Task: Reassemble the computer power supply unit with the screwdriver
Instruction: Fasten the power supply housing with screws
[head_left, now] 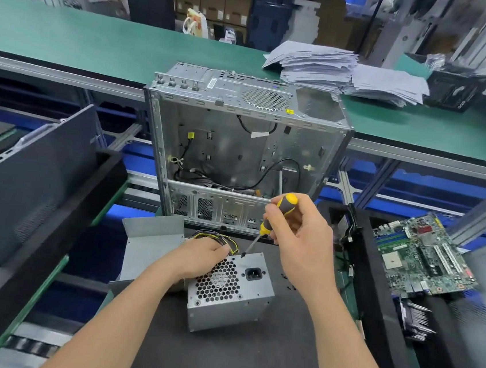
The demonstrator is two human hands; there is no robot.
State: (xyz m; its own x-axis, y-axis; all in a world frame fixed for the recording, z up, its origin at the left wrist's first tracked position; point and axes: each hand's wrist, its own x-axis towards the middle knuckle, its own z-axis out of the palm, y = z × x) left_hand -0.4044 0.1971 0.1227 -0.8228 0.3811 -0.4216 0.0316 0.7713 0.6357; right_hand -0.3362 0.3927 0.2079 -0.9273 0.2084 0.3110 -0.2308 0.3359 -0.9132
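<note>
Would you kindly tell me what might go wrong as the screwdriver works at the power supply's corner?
The yellow-and-black screwdriver, tilted in the right hand, might slip off the corner toward the left hand steadying the silver metal power supply box. The small black loose screws on the dark mat could roll away.

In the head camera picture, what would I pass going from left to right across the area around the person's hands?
black panel → bent metal sheet → power supply → circuit board
</note>
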